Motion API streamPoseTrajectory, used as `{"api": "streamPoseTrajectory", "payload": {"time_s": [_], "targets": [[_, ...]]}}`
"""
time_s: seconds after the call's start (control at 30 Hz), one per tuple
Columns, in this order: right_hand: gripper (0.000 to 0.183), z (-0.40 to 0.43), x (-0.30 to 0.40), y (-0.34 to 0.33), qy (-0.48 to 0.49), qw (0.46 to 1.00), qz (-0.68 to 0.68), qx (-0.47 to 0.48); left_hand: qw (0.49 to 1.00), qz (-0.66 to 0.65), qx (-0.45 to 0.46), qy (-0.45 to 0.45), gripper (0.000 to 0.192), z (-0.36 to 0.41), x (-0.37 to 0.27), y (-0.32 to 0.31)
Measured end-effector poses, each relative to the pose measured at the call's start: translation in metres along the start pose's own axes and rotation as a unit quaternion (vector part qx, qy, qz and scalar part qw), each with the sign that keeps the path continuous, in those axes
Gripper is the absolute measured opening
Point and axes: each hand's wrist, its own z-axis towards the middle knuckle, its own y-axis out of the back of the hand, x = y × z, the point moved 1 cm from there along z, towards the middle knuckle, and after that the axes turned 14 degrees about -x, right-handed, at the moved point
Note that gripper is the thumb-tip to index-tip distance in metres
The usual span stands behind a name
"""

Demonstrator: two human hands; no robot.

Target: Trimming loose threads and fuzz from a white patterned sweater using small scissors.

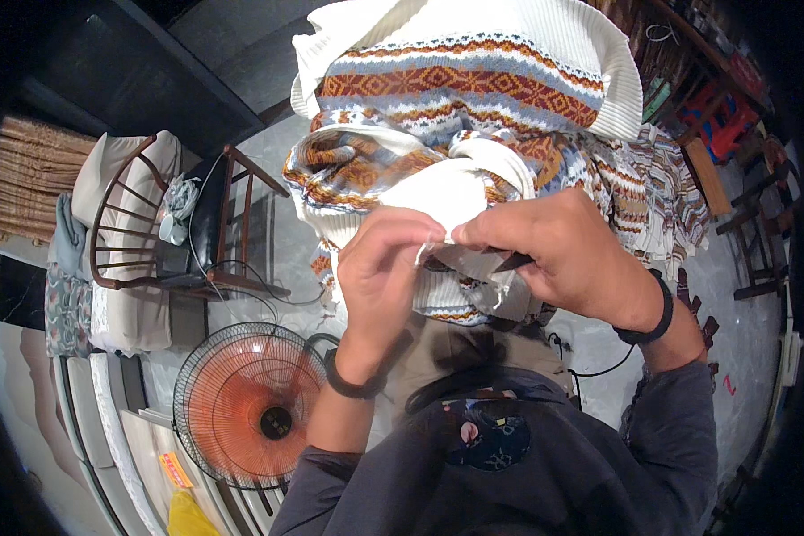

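A patterned knitted garment (462,87) in white, blue, rust and orange lies heaped before me. Its white knitted part (442,187) rises to my fingertips. My left hand (388,261) pinches the edge of the white knit between thumb and fingers. Close beside it, my right hand (543,248) pinches the same edge, with a small dark pointed tool (514,261) held in its palm, partly hidden by the fingers; its kind I cannot tell. A short loose white yarn end (500,295) hangs below my right hand.
An orange-bladed floor fan (249,405) stands at lower left. Above it, a wooden chair (124,281) holds a bundle and a white cup (169,230). More patterned knitwear (663,194) lies at the right, near a red plastic stool (720,124). Cables cross the floor.
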Motion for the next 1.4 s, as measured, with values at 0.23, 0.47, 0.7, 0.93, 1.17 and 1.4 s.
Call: {"api": "streamPoseTrajectory", "payload": {"time_s": [0.23, 0.47, 0.7, 0.93, 1.17, 1.4], "targets": [[0.05, -0.003, 0.0, -0.004, 0.027, 0.999, -0.029, -0.008, 1.0, 0.001, -0.006, -0.005, 0.015, -0.003, 0.001, -0.002], [0.021, -0.016, 0.007, -0.025, 0.017, 0.992, -0.09, -0.087, 0.998, -0.018, -0.059, 0.032, 0.011, -0.012, -0.007, -0.011], [0.01, -0.008, -0.004, -0.02, -0.112, 0.975, 0.184, -0.052, 0.952, -0.19, -0.108, 0.213, 0.006, -0.013, -0.011, -0.012], [0.015, -0.004, -0.002, -0.017, -0.08, 0.978, 0.181, -0.063, 0.986, -0.095, -0.089, 0.102, 0.018, -0.006, -0.015, -0.012], [0.015, -0.006, -0.008, -0.017, -0.052, 0.99, 0.12, -0.056, 0.995, 0.04, 0.044, 0.074, 0.009, 0.007, -0.017, -0.001], [0.015, 0.003, -0.008, 0.002, -0.234, 0.927, 0.284, 0.079, 0.987, 0.095, 0.073, 0.11, 0.008, 0.014, -0.018, 0.001]]}}
